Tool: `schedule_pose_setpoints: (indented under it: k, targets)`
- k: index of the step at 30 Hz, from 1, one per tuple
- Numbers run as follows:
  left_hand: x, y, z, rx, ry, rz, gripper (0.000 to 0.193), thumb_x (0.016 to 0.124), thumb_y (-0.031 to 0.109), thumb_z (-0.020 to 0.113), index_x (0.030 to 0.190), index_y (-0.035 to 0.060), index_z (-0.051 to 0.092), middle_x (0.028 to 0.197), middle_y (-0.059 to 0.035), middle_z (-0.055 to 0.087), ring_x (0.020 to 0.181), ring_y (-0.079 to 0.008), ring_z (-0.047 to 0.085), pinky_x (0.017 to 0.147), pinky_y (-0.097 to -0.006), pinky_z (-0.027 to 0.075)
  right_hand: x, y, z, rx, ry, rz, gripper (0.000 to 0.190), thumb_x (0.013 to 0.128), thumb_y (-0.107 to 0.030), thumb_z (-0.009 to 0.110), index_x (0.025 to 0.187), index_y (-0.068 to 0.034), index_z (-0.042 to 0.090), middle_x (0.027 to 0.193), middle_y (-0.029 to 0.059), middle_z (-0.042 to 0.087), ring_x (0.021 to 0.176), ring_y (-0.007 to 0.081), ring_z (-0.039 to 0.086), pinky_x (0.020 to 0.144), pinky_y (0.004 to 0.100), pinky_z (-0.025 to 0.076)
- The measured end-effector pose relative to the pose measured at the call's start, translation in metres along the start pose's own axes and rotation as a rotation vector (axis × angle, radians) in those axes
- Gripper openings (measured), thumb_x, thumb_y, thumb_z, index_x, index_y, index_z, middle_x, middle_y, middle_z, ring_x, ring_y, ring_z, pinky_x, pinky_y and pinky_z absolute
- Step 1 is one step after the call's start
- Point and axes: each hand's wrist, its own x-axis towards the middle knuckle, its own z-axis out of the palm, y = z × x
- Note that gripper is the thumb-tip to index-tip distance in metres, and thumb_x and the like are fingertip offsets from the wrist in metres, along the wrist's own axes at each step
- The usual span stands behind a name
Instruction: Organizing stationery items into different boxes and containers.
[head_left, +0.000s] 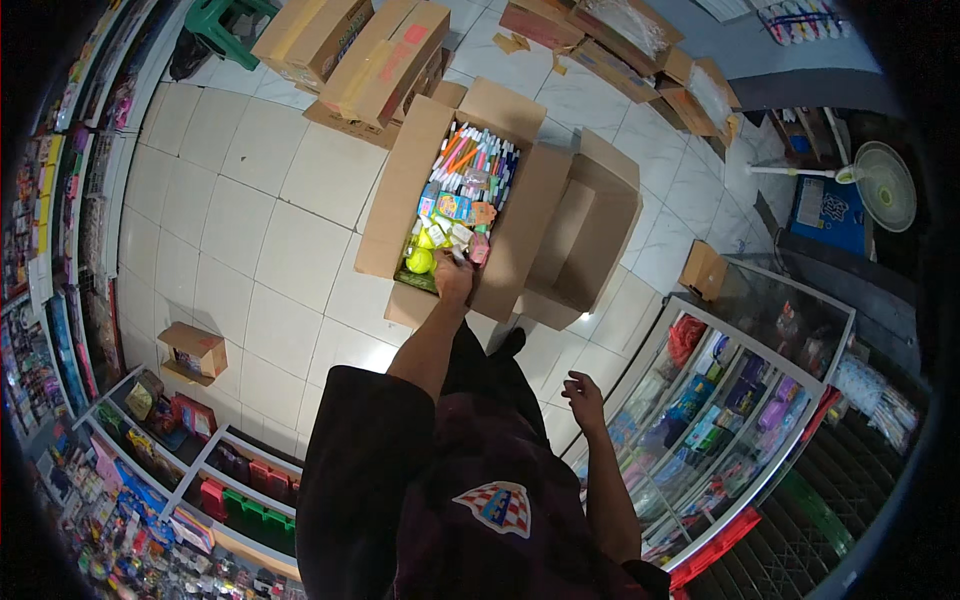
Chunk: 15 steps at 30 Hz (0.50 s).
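Observation:
An open cardboard box (403, 196) on the tiled floor holds many pens and markers (480, 154) at its far end. Small colourful packs (454, 205) lie across its middle. Nearer me in the box are white-capped yellow bottles (436, 231), a round yellow-green item (420, 261) and a pink pack (478, 247). My left hand (454, 279) reaches in at the near end, fingertips at a small white item (460, 257); whether they grip it is hidden. My right hand (583, 397) hangs with nothing in it, fingers loosely bent and apart, left of a glass display case (697, 420).
Another open carton (581, 232) stands against the box's right side. Closed cartons (382, 64) are stacked beyond it. Stocked shelves (82, 225) line the left, with a low divided rack (184, 472) below. A small carton (193, 352) and a fan (885, 186) are farther off.

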Motion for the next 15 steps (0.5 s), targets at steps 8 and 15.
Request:
schedule_pose_setpoints:
  k: [8, 15]
  targets:
    - [-0.033, 0.014, -0.05, -0.522, -0.151, 0.068, 0.039, 0.085, -0.008, 0.062, 0.119, 0.0041, 0.046, 0.094, -0.0118, 0.064, 0.083, -0.0196, 0.066, 0.073, -0.0353, 0.055, 0.02, -0.081, 0.035, -0.039, -0.029, -0.291, 0.039, 0.093, -0.015, 0.065, 0.13, -0.003, 0.056, 0.115, 0.0152, 0.068, 0.102, 0.0221, 0.066, 0.087, 0.036, 0.054]
    - [-0.113, 0.055, -0.052, -0.728, -0.701, 0.046, 0.039, 0.085, -0.007, 0.066, 0.118, 0.0053, 0.049, 0.101, -0.0081, 0.068, 0.094, -0.0162, 0.065, 0.082, -0.0318, 0.052, 0.032, -0.161, 0.072, -0.252, -0.078, -0.526, 0.068, 0.085, -0.015, 0.071, 0.145, -0.007, 0.038, 0.121, 0.0213, 0.063, 0.111, 0.0371, 0.063, 0.094, 0.0428, 0.05]
